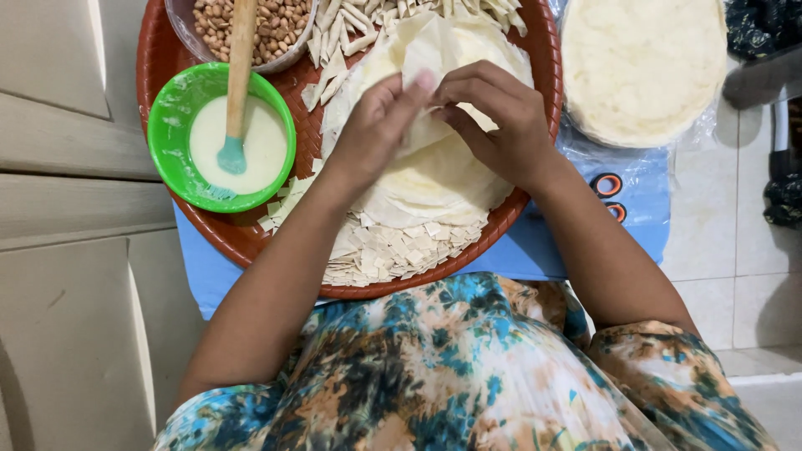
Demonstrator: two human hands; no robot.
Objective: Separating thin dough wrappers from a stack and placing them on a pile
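My left hand [378,125] and my right hand [493,117] both pinch a thin, pale pastry sheet [422,50] and fold it over the stack of round sheets [434,179] on a red-brown woven tray [276,92]. The fingertips of both hands meet near the sheet's middle. Small cut squares of pastry [388,250] lie along the tray's near rim, and cut strips [334,42] lie at the far side.
A green bowl [171,117] of white paste holds a teal brush with a wooden handle [238,75]. A clear bowl of peanuts [251,21] sits behind it. A wrapped stack of round sheets [643,67] lies right of the tray on a blue surface [535,250].
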